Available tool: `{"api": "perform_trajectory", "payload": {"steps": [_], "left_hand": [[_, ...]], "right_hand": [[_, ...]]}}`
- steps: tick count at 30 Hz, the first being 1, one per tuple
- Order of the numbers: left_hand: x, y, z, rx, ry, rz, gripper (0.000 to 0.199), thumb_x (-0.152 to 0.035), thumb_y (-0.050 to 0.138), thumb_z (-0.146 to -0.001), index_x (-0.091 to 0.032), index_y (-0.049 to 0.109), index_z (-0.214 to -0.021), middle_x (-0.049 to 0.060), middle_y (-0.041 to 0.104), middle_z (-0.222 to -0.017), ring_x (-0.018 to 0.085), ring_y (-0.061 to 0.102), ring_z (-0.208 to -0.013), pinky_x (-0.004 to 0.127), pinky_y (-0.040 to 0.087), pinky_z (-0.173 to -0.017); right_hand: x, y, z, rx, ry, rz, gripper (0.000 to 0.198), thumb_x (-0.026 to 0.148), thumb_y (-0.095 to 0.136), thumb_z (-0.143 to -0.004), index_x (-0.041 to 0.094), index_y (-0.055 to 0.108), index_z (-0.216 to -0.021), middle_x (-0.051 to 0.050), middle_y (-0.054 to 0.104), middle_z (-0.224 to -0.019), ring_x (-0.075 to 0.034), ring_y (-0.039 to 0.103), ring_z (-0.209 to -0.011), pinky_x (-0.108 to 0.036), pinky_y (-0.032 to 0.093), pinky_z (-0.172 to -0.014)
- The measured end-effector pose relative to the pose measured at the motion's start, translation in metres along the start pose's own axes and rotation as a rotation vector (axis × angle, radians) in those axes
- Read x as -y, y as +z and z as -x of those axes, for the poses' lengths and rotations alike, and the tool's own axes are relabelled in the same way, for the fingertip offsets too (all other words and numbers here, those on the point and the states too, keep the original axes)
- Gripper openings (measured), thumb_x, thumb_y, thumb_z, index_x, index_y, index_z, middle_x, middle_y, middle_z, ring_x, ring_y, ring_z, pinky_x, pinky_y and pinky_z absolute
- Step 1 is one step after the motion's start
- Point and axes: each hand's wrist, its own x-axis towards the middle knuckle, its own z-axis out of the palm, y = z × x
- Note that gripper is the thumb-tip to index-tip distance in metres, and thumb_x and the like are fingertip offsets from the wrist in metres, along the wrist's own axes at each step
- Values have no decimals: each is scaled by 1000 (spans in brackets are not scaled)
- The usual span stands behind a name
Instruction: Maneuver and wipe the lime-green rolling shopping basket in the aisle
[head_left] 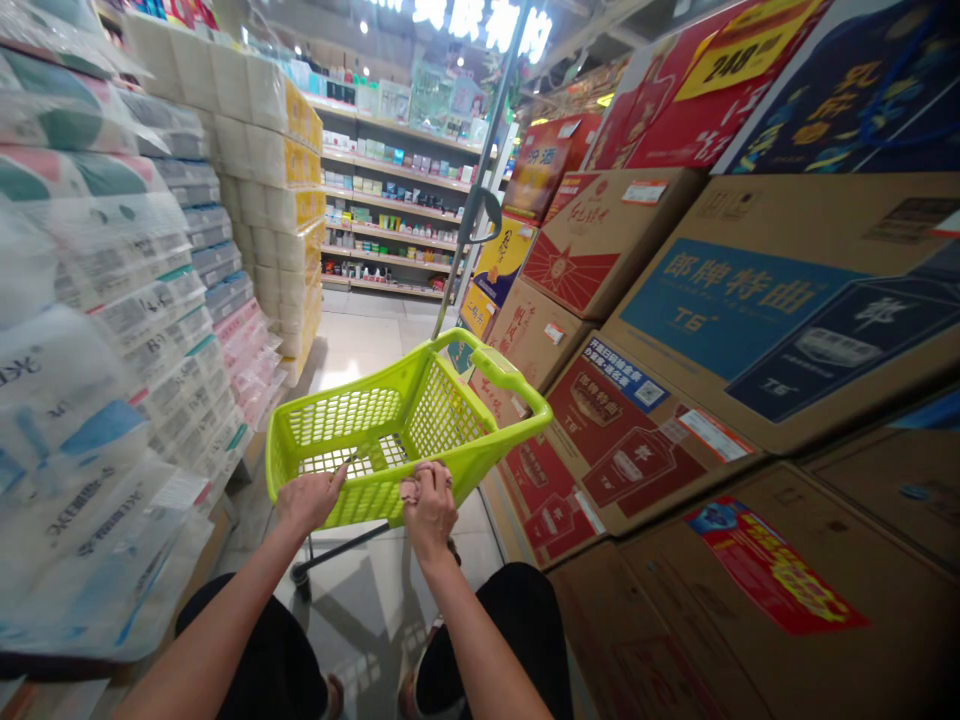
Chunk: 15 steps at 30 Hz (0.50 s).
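Note:
A lime-green shopping cart [375, 497] with a lattice basket stands in front of me, its near side towards my knees. My left hand [309, 497] grips the near left part of the basket rim, thumb lying over the top edge. In my right hand [431, 515] is a crumpled pinkish cloth [410, 489], pressed against the near rim further right. My fingers bend over that cloth and partly hide it. The basket's curved handle [536, 400] rises at the right, and a tall grey pole [491, 130] slants up from the far corner.
Stacked cartons [720, 310] line the right side close by. Packs of tissue [97, 420] and wrapped paper rolls [255, 150] are piled on the left. Shelves of small goods [397, 190] stand at the back, beyond a tiled floor [360, 325].

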Motion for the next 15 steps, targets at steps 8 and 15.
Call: {"api": "perform_trajectory", "payload": {"steps": [8,15], "left_hand": [[8,4,-1,-38,-15,-23,84,-69,3,-88,-23,74,-89,15,73,-96,29,68,-91,41,48,-78],[7,5,4,-71,8,-3,84,-69,3,-87,-24,74,-88,13,73,-93,30,67,-91,41,48,-77]], "right_hand": [[20,13,24,167,-323,20,43,14,55,-78,25,59,-119,-7,55,-130,-22,54,-97,-29,45,-77],[-20,-8,5,59,-156,50,32,16,52,-84,25,61,-114,-6,56,-129,-22,55,-98,-29,45,-77]]}}
